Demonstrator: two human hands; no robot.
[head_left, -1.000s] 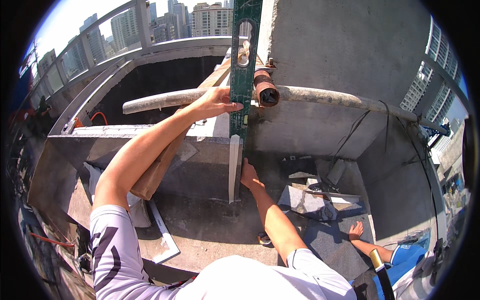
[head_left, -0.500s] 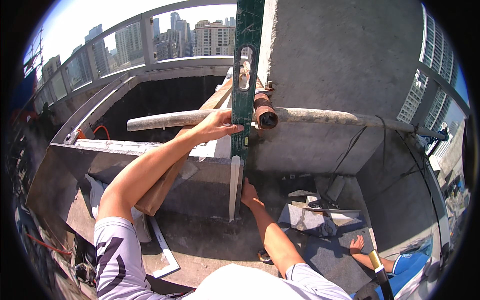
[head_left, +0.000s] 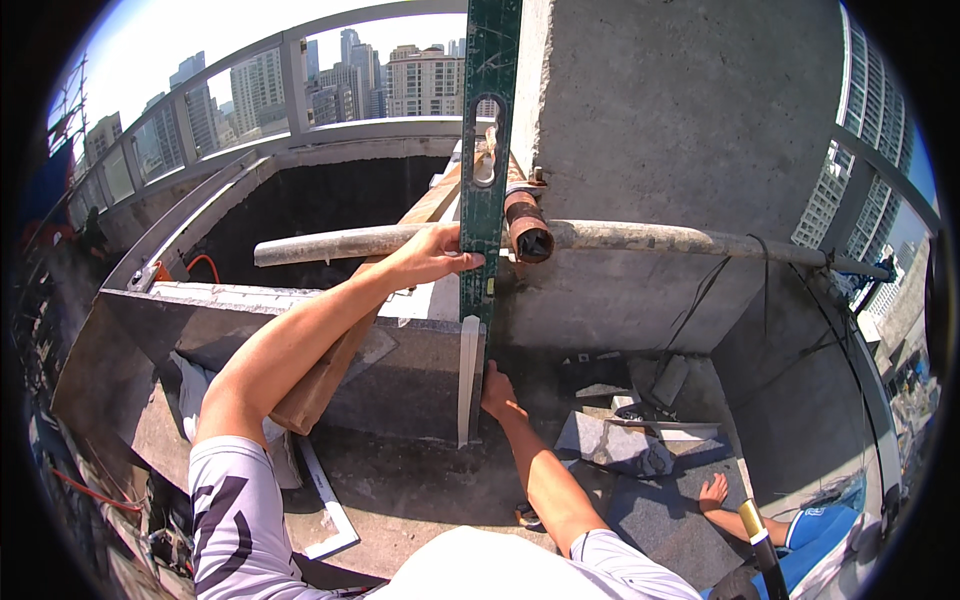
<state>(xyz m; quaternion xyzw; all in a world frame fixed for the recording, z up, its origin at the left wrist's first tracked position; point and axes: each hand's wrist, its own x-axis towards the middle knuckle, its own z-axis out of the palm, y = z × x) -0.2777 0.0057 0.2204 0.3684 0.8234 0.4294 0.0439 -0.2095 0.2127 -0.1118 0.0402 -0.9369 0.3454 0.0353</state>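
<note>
A long green spirit level (head_left: 482, 215) stands upright against the end of a low, tile-clad wall (head_left: 400, 385). My left hand (head_left: 437, 257) grips it at mid-height, thumb across its front face and the other fingers partly hidden at its left edge. Lower down, my right hand (head_left: 500, 392) is closed at the level's right edge, with some fingertips out of sight behind it. A pale vertical trim strip (head_left: 468, 385) runs down the wall's corner, just left of the level's lower end.
A rusty pipe stub (head_left: 530, 235) and long horizontal pipe (head_left: 650, 236) sit close to the level. Behind stands a concrete wall (head_left: 690, 110). A timber plank (head_left: 320, 385) leans at left. Broken slabs (head_left: 615, 443) lie at right, near a co-worker's hand (head_left: 712, 492). A white angle piece (head_left: 330, 510) rests below.
The level's upper part has shifted slightly left, with my left hand still on it. My right hand keeps its low place with hardly any movement.
</note>
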